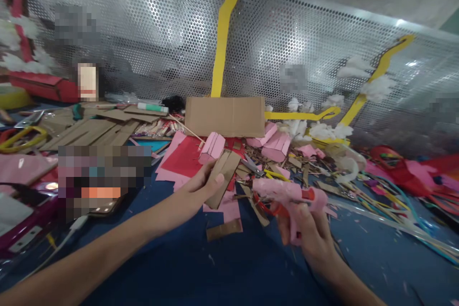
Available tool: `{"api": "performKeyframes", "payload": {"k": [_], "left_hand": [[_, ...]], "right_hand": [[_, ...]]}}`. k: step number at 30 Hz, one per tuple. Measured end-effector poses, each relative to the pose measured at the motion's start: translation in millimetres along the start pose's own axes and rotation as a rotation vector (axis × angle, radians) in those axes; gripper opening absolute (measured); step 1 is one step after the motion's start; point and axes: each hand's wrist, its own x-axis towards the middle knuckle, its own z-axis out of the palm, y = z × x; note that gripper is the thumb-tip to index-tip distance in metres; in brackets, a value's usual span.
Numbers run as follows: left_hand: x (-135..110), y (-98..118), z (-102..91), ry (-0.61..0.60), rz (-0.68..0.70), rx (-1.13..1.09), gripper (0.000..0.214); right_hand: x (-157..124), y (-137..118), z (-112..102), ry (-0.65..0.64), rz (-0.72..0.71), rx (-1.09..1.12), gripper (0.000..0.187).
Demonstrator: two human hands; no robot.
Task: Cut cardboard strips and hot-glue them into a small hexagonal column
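My left hand [206, 184] is closed on a folded strip of brown cardboard [226, 172], thumb on top. Just beyond its fingers sits a small pink paper box [212, 147], above red paper sheets [184, 157]; whether the hand touches the box, I cannot tell. My right hand [310, 224] grips a pink hot glue gun [278, 190] with a red trigger, its nozzle pointing left towards the cardboard strip. Scissors [255, 166] with yellow handles lie behind the gun. A loose cardboard piece [225, 230] rests on the blue table [172, 267] below my left hand.
A cardboard box [225, 117] with a yellow cut-out strip [222, 38] rising behind it stands against the perforated metal panel [161, 19]. Cardboard strips [84, 131] and a purple device [28, 224] with cables are on the left. Pink boxes [276, 146] and scraps lie right.
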Motion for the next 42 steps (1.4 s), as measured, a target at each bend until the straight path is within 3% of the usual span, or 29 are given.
{"api": "performKeyframes", "payload": {"k": [4,12,21,35,42], "left_hand": [[3,-6,-2.1,-0.009,0.007,0.014,0.083],[3,-6,0.3,-0.108,-0.049,-0.201,0.092],[-4,7,-1.6,-0.110,-0.008,0.051,0.104],[-3,7,3.0,-0.031,-0.084,-0.037,0.087],[6,-11,-0.7,-0.028,-0.045,-0.171,0.087]], "right_hand": [[0,2,-1,-0.013,-0.070,0.016,0.045],[0,1,0,-0.016,-0.050,0.033,0.047],[0,-9,1,0.000,0.033,-0.006,0.052],[1,2,-2,-0.014,-0.042,0.014,0.048],[-1,-9,2,0.014,0.040,0.044,0.050]]}}
